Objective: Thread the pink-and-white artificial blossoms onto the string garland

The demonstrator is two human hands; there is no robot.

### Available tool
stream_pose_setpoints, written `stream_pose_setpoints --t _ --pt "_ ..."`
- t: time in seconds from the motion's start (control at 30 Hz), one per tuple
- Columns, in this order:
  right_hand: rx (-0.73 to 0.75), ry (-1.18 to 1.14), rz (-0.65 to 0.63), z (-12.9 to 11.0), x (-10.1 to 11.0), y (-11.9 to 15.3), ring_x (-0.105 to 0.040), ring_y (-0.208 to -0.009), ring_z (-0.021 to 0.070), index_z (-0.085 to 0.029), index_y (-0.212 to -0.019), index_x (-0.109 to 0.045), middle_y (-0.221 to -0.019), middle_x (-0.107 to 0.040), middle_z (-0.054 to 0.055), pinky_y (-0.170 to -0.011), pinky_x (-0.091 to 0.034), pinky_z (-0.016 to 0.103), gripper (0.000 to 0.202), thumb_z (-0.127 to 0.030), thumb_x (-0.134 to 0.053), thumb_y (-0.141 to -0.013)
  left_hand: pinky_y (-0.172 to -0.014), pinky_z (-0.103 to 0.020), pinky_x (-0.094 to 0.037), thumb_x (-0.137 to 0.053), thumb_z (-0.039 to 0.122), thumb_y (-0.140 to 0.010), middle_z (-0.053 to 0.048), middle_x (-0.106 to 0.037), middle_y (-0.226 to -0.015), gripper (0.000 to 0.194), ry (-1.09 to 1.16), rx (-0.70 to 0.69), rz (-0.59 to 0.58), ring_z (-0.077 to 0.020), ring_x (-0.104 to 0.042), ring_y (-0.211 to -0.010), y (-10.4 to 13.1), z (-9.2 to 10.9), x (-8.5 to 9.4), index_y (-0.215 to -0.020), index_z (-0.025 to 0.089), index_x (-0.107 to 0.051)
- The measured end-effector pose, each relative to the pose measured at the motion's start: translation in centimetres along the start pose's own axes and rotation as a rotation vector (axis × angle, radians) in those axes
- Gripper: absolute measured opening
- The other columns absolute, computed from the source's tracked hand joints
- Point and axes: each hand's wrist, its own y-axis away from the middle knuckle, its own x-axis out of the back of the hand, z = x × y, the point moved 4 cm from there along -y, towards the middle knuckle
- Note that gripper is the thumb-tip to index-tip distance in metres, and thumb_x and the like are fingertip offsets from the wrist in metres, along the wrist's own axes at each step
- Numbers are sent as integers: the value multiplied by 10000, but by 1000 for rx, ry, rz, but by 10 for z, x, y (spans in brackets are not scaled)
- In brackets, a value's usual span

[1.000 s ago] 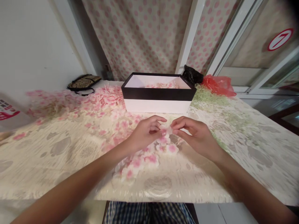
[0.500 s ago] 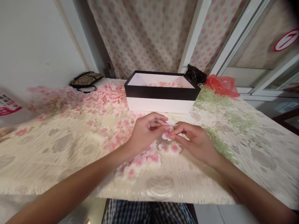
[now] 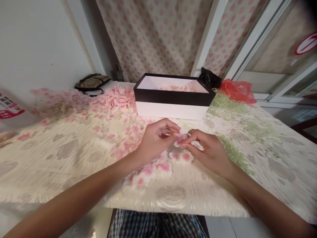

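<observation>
Both hands meet over the patterned tablecloth, in front of a white box with a black rim [image 3: 173, 97]. My left hand [image 3: 158, 137] pinches one side of a small pink and white flower [image 3: 180, 138]. On the other side, my right hand [image 3: 206, 147] grips the same flower between thumb and fingers. More loose pink and white blossoms [image 3: 163, 166] lie on the cloth just below and to the left of my hands. Inside the box some pink flowers [image 3: 182, 88] show near the back.
Pink petals [image 3: 121, 97] are heaped at the back left, near a patterned pouch [image 3: 92, 82]. Green shredded strands [image 3: 236, 155] lie on the right. Behind them are a red plastic bag [image 3: 239, 91] and a black bag [image 3: 210, 78]. Part of another hand [image 3: 7, 137] shows at the left edge.
The flower between my fingers is turned and now shows more of its petals. Both hands keep their pinch. The whole view has shifted slightly.
</observation>
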Motion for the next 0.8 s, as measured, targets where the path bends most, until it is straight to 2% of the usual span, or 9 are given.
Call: stream_pose_setpoints --t 0.13,0.23,0.33,0.43,0.5,0.6,0.7,0.8 --pt "-1 -40 48 1 0 0 -576 -690 112 -206 -687 -551 -725 -599 -19 -596 -417 224 143 -159 -630 -795 -520 -126 -492 -701 100 -710 12 -636 -686 90 23 -8 -11 -62 -607 -589 1 1 -2 -736 137 -624" --pt "-93 -157 44 5 -2 0 -562 -675 109 -211 -684 -520 -711 -567 -29 -593 -419 224 159 -150 -623 -789 -522 -127 -493 -721 126 -709 18 -634 -663 104 38 -9 -24 -63 -611 -581 3 2 -3 -721 138 -619" --pt "-205 -335 -9 10 -6 -1 -567 -700 116 -233 -834 -511 -796 -571 -29 -607 -449 233 164 -175 -650 -769 -539 -136 -503 -727 134 -708 10 -660 -694 101 35 -2 -56 -70 -627 -595 4 2 -5 -751 144 -637" --pt "-254 -300 -71 14 -5 -2 -578 -725 135 -228 -921 -543 -816 -594 -12 -632 -460 259 159 -209 -635 -793 -571 -160 -518 -721 156 -720 -6 -688 -763 138 17 38 -45 -90 -645 -638 2 -1 -3 -846 157 -662" --pt "-231 -213 -77 13 1 -4 -575 -727 141 -213 -830 -587 -768 -595 -7 -656 -452 270 36 -221 -618 -814 -607 -177 -527 -707 170 -738 -11 -690 -777 124 22 56 15 -101 -649 -674 0 -5 0 -854 158 -666" --pt "-130 -224 -70 7 12 -6 -560 -735 135 -212 -724 -603 -767 -582 -5 -666 -435 269 89 -218 -659 -793 -663 -188 -528 -686 190 -765 -10 -684 -766 55 53 58 64 -105 -648 -708 -4 -9 5 -796 149 -666" --pt "-1 -248 -79 0 19 -6 -539 -778 129 -226 -730 -636 -820 -524 -4 -698 -423 270 94 -154 -686 -762 -683 -193 -520 -675 212 -779 -18 -686 -772 72 52 89 -13 -107 -645 -721 -5 -12 3 -777 140 -671" --pt "100 -144 -16 -2 20 -6 -526 -973 151 -229 -743 -664 -961 -486 16 -854 -401 299 159 -71 -664 -754 -661 -180 -504 -649 216 -803 -20 -689 -779 80 10 98 -130 -98 -637 -713 -2 -11 -3 -791 140 -672"
